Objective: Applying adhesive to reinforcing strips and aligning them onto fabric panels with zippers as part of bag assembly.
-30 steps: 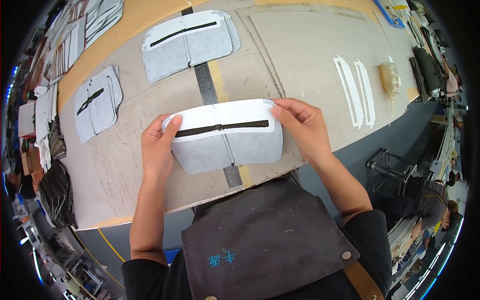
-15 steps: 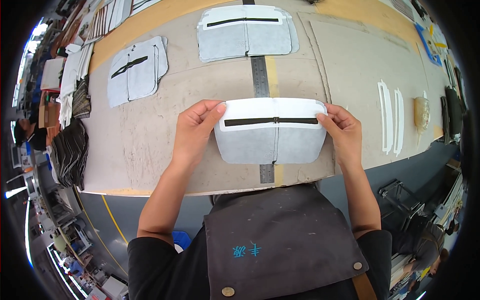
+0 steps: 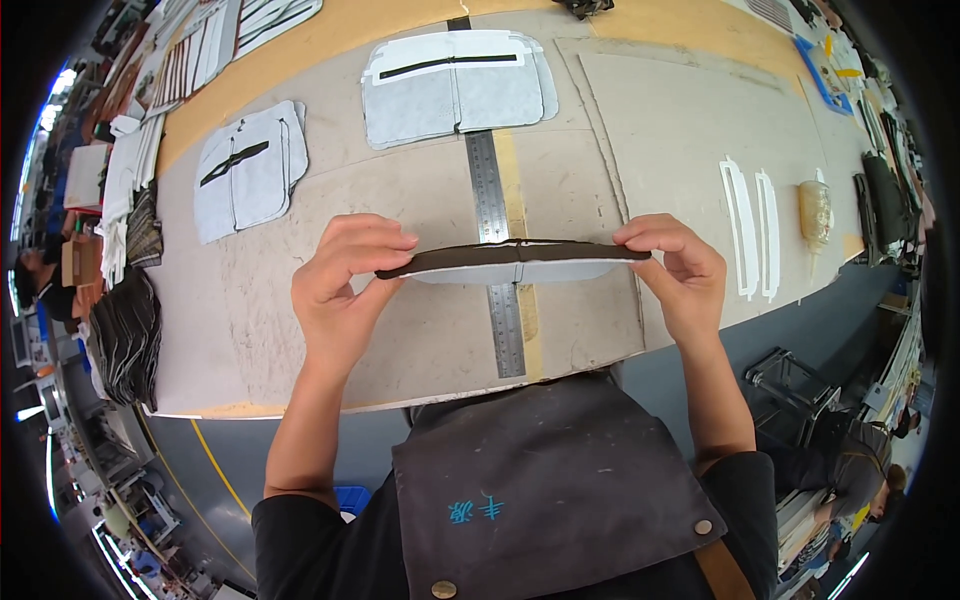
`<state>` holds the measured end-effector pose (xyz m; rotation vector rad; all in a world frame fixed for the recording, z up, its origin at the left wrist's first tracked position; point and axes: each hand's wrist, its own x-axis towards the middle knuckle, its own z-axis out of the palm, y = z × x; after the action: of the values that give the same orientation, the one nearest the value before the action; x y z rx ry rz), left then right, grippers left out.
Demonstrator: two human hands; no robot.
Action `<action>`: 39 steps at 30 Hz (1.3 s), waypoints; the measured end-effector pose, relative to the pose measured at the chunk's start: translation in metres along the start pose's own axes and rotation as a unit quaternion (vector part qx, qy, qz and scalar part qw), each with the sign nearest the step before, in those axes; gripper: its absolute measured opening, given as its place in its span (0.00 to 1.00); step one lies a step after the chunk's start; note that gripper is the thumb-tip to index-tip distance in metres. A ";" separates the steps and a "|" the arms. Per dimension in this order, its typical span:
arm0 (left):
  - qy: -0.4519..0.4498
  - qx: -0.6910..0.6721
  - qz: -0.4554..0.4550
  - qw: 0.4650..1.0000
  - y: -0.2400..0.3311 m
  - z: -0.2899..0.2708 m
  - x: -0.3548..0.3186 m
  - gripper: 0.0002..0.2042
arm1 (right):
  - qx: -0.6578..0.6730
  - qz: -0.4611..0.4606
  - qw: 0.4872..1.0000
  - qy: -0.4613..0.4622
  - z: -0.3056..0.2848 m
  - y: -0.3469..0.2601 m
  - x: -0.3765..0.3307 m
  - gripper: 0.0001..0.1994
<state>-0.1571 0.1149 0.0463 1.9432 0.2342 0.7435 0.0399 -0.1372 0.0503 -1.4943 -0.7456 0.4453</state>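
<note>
A dark brown panel (image 3: 515, 254) with pale grey backing is held up between my hands, tilted so that it shows almost edge-on. My left hand (image 3: 345, 285) pinches its left end between thumb and fingers. At the right end, my right hand (image 3: 688, 275) grips it the same way. Below and behind the panel, a steel ruler (image 3: 507, 335) lies along a yellow strip on the table. Farther back rests a stack of similar pale grey panels (image 3: 430, 105), the top one with a white-bordered dark slot. More grey panels (image 3: 262, 195) lie at the left.
Two narrow white frame-shaped strips (image 3: 742, 235) lie on the right of the table (image 3: 400, 190), beside a bottle of yellowish liquid (image 3: 815, 222). A blue tray (image 3: 822, 75) stands at the far right. Dark layered pieces (image 3: 125, 335) hang at the left edge.
The panel has been tipped from showing its pale, slotted face to nearly edge-on, with a dark side now visible. Both hands keep hold of its ends. The whole view has shifted slightly.
</note>
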 end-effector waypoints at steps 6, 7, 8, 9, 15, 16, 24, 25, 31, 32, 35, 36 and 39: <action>-0.007 0.069 0.048 0.996 0.000 0.000 0.000 0.13 | -0.039 -0.070 0.996 -0.050 -0.008 0.000 -0.004 0.09; -0.008 0.067 0.050 0.996 0.000 0.001 0.001 0.13 | -0.044 -0.074 0.995 -0.053 -0.009 0.000 -0.003 0.09; -0.007 0.078 0.056 0.995 0.001 0.001 0.001 0.14 | -0.046 -0.078 0.994 -0.057 -0.009 0.000 -0.004 0.09; -0.006 0.088 0.063 0.994 0.002 0.001 0.001 0.14 | -0.045 -0.080 0.994 -0.056 -0.008 0.001 -0.004 0.09; 0.008 0.018 -0.093 0.995 0.007 -0.003 -0.003 0.09 | 0.013 -0.016 1.000 -0.020 0.004 -0.002 -0.002 0.09; 0.014 0.023 -0.092 0.995 0.007 -0.002 -0.001 0.09 | 0.008 0.035 0.999 0.012 0.005 0.001 -0.001 0.09; 0.156 -0.067 -0.202 0.965 -0.011 -0.019 0.048 0.16 | 0.065 0.114 0.990 0.054 0.039 0.018 0.099 0.12; 0.183 -0.078 -0.193 0.961 -0.016 -0.026 0.055 0.15 | 0.078 0.116 0.988 0.059 0.045 0.021 0.118 0.13; 0.162 0.234 -0.190 0.939 -0.067 -0.078 0.045 0.11 | -0.046 0.081 0.992 0.087 0.042 0.073 0.195 0.15; 0.151 0.332 -0.136 0.921 -0.078 -0.084 0.035 0.10 | -0.133 0.033 0.985 0.103 0.042 0.083 0.199 0.16; 0.132 0.401 -0.097 0.901 -0.094 -0.094 0.015 0.10 | -0.167 0.030 0.984 0.053 0.047 0.079 0.182 0.16; 0.125 0.373 -0.106 0.913 -0.095 -0.096 0.013 0.10 | -0.166 0.031 0.984 0.052 0.049 0.079 0.172 0.16; 0.091 0.460 -0.016 0.883 -0.099 -0.097 0.011 0.09 | -0.124 0.016 0.992 -0.004 0.055 0.077 0.141 0.12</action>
<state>-0.1905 0.2397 -0.0042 2.7405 0.8603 0.8801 0.1158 0.0034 -0.0060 -1.7393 -0.8057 0.3930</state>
